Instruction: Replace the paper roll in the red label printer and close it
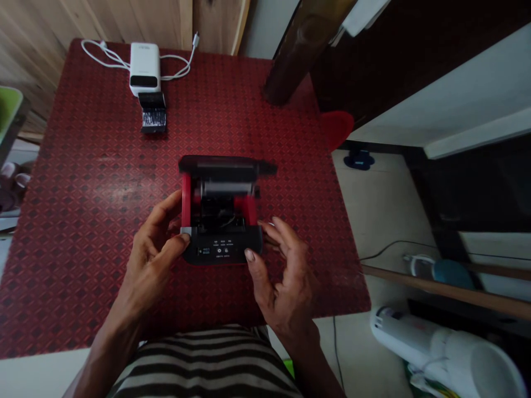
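A small red and black label printer rests on the table in front of me. Its black lid is raised and smeared by motion, so the dark inside with a roller shows. Several small icons are printed on the front panel. My left hand grips the left side, thumb on the grey front corner and fingers along the red wall. At the opposite corner is my right hand, its thumb against the front edge and its fingers beside the right wall, their tips partly hidden.
Near the back left of the red patterned table lies a white device with white cables and a black strip in front. A dark post rises at the back right. On the floor, right, lies a white cylindrical appliance near a wooden bar.
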Tool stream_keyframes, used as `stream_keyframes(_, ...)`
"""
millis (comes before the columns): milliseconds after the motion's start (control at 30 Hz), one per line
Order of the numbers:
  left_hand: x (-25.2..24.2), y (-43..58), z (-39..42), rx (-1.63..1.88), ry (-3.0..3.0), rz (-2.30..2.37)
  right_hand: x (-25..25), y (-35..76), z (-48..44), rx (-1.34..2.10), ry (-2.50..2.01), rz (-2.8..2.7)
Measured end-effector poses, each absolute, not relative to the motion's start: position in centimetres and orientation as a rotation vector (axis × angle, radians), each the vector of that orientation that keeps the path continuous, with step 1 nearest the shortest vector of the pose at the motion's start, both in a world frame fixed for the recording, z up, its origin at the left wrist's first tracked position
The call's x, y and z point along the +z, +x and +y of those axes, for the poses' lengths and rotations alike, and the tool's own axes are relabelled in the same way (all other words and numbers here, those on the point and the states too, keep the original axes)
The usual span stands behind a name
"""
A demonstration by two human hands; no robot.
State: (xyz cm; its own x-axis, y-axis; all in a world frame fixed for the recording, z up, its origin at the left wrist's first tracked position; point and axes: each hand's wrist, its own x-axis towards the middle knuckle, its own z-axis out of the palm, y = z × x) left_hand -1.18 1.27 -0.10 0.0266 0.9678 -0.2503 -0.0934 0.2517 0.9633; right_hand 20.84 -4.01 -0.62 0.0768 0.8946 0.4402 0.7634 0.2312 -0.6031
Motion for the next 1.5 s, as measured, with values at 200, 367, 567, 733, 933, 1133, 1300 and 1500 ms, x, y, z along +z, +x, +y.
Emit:
stream_keyframes(200, -0.3, -1.7, 1.2, 1.049, 0.976, 1.227, 0.1, 21.4, -3.6, 0.215, -1.545, -1.729)
stream_keyframes(367, -0.7, -1.7, 1.0, 1.092, 0.987, 1.174, 2.9, 21.9, -0.7, 0.113, -1.431, -1.895)
stream_keyframes(567, -1.1, -1.8, 1.0, 1.106, 0.988, 1.122, 4.8, 19.6, 5.5, 0.226, -1.392, -2.392)
stream_keyframes(733, -1.1, -1.9, 1.1, 1.088, 0.961, 1.117, 5.4, 17.4, 8.8, 0.439, -1.664, -2.642)
stream_keyframes(933, -1.1, -2.0, 1.1, 1.065, 1.015, 1.166, 5.5, 16.7, 9.9, 0.573, -1.676, -2.772)
stream_keyframes(1133, -1.0, -2.1, 1.0, 1.045, 0.999, 1.179, 6.6, 16.6, 9.9, 0.425, -1.661, -2.838)
stream_keyframes(1300, -1.1, -2.0, 1.1, 1.070, 1.004, 1.142, 6.6, 17.1, 8.2, 0.135, -1.574, -2.737)
stream_keyframes(1500, -1.0, -2.1, 1.1, 1.060, 1.006, 1.146, 7.6, 20.5, 5.7, 0.059, -1.358, -2.335)
